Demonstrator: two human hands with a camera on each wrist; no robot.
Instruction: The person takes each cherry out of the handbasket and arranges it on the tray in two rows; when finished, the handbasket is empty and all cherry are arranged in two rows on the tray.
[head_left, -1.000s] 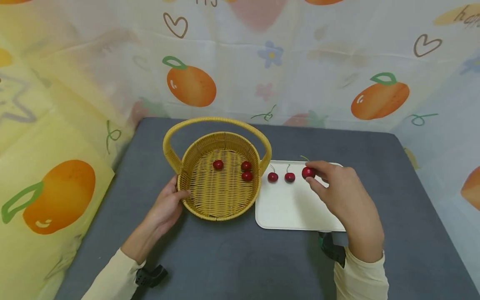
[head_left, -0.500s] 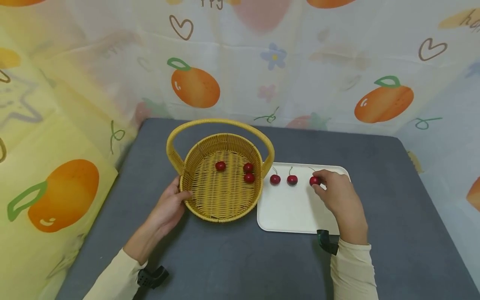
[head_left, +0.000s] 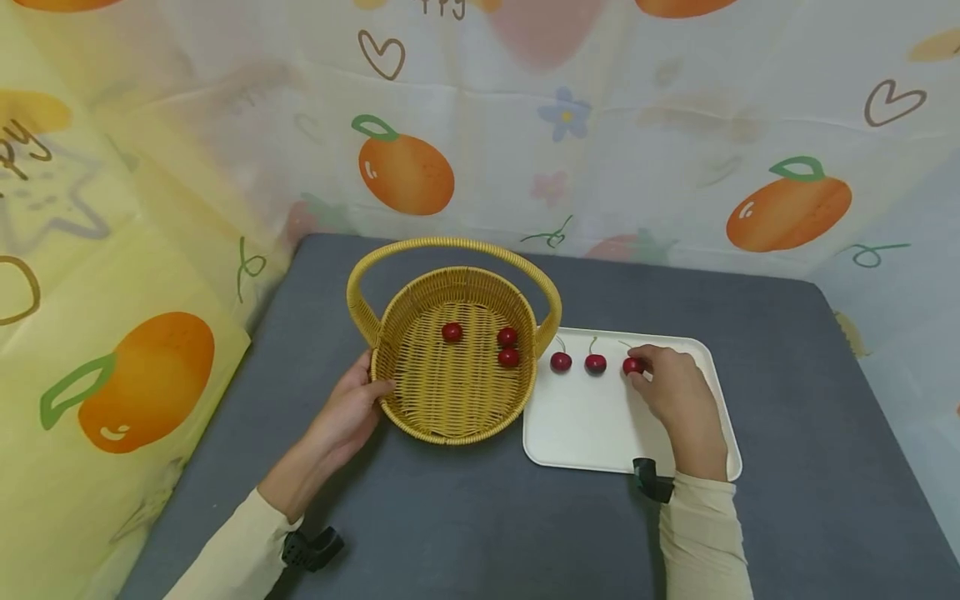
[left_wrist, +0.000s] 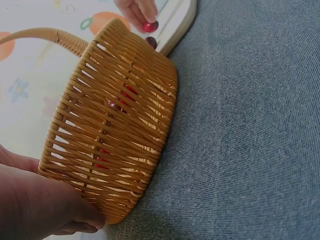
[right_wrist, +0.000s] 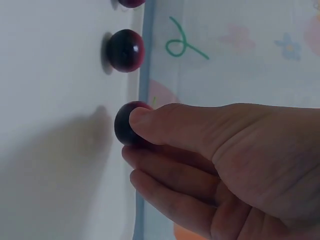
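Note:
My left hand (head_left: pixel 345 417) grips the yellow wicker basket (head_left: pixel 457 429) by its left side, thumb over the rim and fingers on the outer wall. Inside the basket lie a cherry (head_left: pixel 452 332) near the middle and two more, one being the front cherry (head_left: pixel 508 357), by the right wall. Over the white tray (head_left: pixel 585 425), my right hand (head_left: pixel 678 396) pinches a cherry (right_wrist: pixel 127 125) between thumb and fingers. Whether that cherry touches the tray is hard to tell. To its left, a middle cherry (head_left: pixel 596 364) and a left cherry (head_left: pixel 561 362) rest on the tray, stems pointing back.
A dark grey cloth (head_left: pixel 480 517) covers the table. The basket's tall arched handle (head_left: pixel 453 242) stands up, and its right end is close to the tray's left edge. A fruit-printed curtain (head_left: pixel 480 150) hangs behind the table and along both sides.
My right hand has lowered the pinched cherry towards the tray, in line with the other two. The left hand keeps its hold on the basket. The head view has shifted slightly.

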